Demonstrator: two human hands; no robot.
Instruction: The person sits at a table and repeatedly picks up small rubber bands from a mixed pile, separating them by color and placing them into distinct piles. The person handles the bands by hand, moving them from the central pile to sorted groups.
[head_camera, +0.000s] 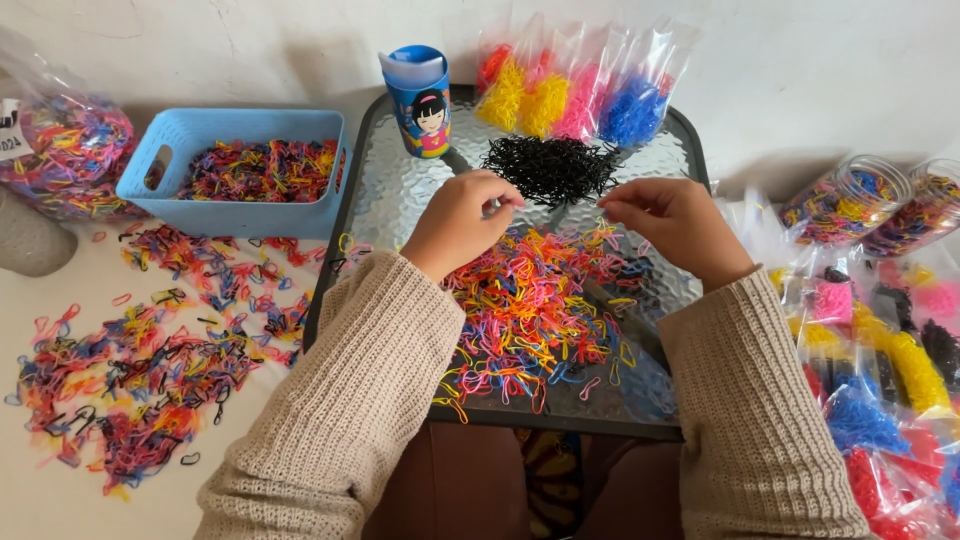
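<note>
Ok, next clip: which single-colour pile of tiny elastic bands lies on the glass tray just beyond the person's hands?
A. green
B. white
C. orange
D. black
D: a heap of black bands lies on the glass tray just past the left hand and right hand, between the mixed-colour pile and the bags of sorted bands.
</note>
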